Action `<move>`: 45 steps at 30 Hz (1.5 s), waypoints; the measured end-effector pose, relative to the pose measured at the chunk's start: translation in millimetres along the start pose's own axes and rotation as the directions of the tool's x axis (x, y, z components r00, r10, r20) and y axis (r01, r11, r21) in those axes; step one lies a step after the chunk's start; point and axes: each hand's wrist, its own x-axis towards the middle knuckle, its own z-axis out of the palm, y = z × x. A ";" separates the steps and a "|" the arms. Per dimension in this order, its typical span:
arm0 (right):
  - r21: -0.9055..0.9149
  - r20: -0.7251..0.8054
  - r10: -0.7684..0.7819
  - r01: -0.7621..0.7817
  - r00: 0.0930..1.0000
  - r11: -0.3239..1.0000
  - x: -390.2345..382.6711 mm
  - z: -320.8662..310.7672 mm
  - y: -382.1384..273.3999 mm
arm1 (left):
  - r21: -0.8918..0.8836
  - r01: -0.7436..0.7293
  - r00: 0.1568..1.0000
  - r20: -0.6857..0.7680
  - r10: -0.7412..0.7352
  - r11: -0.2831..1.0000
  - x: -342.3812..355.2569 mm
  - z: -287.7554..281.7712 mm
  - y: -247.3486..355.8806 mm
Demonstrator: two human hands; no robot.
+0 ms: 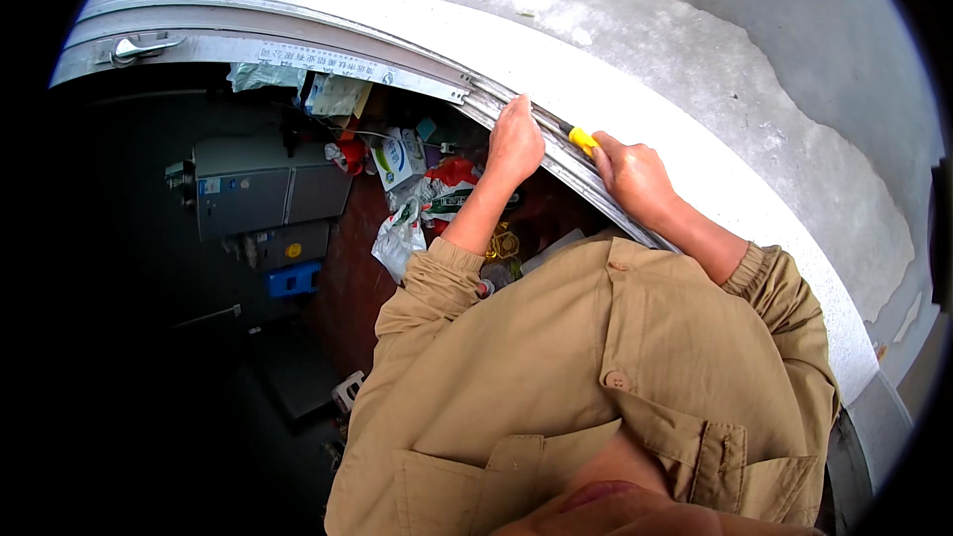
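Observation:
In the head view, my right hand [627, 175] is closed on a yellow-handled screwdriver [582, 140], whose shaft points up-left along a grooved aluminium track [570, 163]. My left hand [516, 141] is closed at the track, left of the screwdriver's tip; what its curled fingertips hold is hard to make out. The track continues leftward into a silver frame [213, 43] with a metal latch handle [134, 52]. A wide white ledge [715, 189] runs just beyond both hands.
Below the frame lie plastic bags [399, 238], a white box [397, 154] and other clutter on a dark red floor [338, 308], beside grey cabinets [241, 201] and a blue plastic item [293, 278]. Patchy grey concrete [754, 69] extends past the ledge, with greenery at the top.

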 end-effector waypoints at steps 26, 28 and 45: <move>0.184 -0.070 -0.060 0.072 0.996 0.980 -13.7 -45.2 8.9 | -0.049 0.244 0.969 0.054 -0.241 0.969 32.3 -33.0 -0.1; 0.180 -0.061 -0.063 0.073 0.996 0.981 -15.0 -34.8 12.6 | -0.135 0.204 0.979 0.043 -0.200 0.970 20.8 -20.4 -2.0; 0.140 -0.110 -0.066 0.081 0.992 0.987 7.7 1.2 -1.4 | -0.096 0.067 0.998 0.019 -0.065 0.993 2.8 -11.1 6.7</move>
